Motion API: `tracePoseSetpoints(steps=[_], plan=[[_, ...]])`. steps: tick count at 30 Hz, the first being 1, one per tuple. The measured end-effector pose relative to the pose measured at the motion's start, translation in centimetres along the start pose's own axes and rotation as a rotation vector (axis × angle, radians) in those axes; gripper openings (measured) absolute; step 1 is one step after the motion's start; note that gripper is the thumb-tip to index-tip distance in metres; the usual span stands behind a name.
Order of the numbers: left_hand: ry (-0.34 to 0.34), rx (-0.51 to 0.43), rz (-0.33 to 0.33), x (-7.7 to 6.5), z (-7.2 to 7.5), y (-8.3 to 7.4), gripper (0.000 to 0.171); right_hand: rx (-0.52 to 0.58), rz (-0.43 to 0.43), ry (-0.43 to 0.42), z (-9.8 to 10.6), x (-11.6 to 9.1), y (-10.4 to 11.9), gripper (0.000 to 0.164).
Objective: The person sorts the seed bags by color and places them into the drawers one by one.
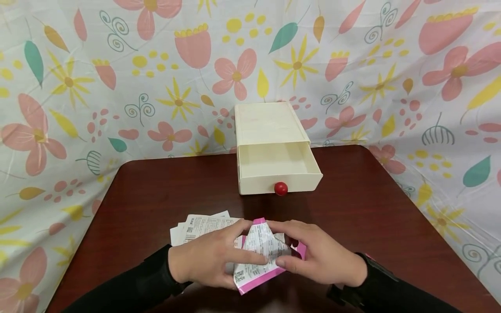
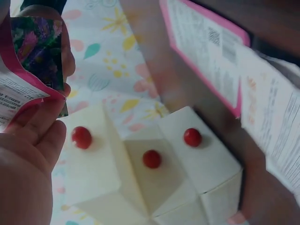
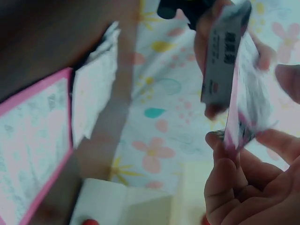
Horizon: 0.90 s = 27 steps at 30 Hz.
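Both hands hold a creased, pink-edged printed packet point(image 1: 260, 239) low over the front of the table. The left hand point(image 1: 219, 252) grips its left side, one finger lying across the printed face. Thumb and fingers of the right hand point(image 1: 315, 250) pinch the right side, where another bit of pink shows. In the left wrist view, a flower picture point(image 2: 40, 51) appears on the packet. In the right wrist view, a shaded grey printed panel point(image 3: 219, 65) stands behind a blurred white one; whether they are one packet is unclear.
Beside the left hand lies a pile of white printed packets point(image 1: 203, 226), a pink-edged packet point(image 2: 206, 47) among them. Farther back stands a cream drawer box point(image 1: 266, 124); its drawer point(image 1: 258, 184) with a red knob point(image 1: 281, 188) is pulled out. Flowered cloth point(image 1: 156, 65) hangs behind.
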<state>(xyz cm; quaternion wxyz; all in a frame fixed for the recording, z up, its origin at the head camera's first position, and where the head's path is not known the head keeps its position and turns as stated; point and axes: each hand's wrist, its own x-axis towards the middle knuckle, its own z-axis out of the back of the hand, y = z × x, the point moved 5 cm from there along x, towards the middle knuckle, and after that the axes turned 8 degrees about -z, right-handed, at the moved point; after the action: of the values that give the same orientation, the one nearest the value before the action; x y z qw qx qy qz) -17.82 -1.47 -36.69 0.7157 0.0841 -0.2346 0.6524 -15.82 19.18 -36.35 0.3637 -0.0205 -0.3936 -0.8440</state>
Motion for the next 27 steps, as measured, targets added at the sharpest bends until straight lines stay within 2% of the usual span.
tracePoseSetpoints(steps=[4, 8, 11, 13, 16, 18, 20, 23, 27], plan=[[-0.021, 0.052, -0.033, -0.1, 1.2, -0.7, 0.046, 0.047, -0.006, -0.044, 1.3, 0.2, 0.6, 0.054], [-0.033, 0.072, -0.027, -0.5, 2.2, -0.9, 0.049, 0.090, -0.151, -0.064, 2.2, 0.1, 0.5, 0.057], [-0.032, 0.091, -0.004, -0.7, 2.9, -0.8, 0.052, 0.194, -0.272, -0.034, 2.3, 0.0, 0.3, 0.062], [-0.025, 0.119, 0.002, -0.9, 3.3, -0.8, 0.054, 0.275, -0.322, -0.007, 2.1, 0.1, 0.1, 0.061], [-0.005, 0.147, 0.000, -1.0, 3.6, -0.8, 0.055, 0.377, -0.344, 0.030, 1.9, 0.4, 0.0, 0.050], [0.009, 0.148, -0.005, -1.0, 3.7, -0.9, 0.054, 0.387, -0.337, 0.040, 1.9, 0.6, -0.1, 0.041], [0.020, 0.114, 0.007, -1.0, 3.8, -0.9, 0.056, 0.372, -0.325, 0.042, 1.9, 0.8, -0.1, 0.032], [0.016, -0.011, 0.056, -1.3, 4.0, -0.8, 0.059, 0.314, -0.302, 0.012, 2.3, 0.8, -0.1, 0.025], [-0.057, -0.204, 0.138, -1.8, 4.7, -0.5, 0.058, 0.215, -0.253, -0.068, 3.3, 0.7, 0.3, 0.023]])
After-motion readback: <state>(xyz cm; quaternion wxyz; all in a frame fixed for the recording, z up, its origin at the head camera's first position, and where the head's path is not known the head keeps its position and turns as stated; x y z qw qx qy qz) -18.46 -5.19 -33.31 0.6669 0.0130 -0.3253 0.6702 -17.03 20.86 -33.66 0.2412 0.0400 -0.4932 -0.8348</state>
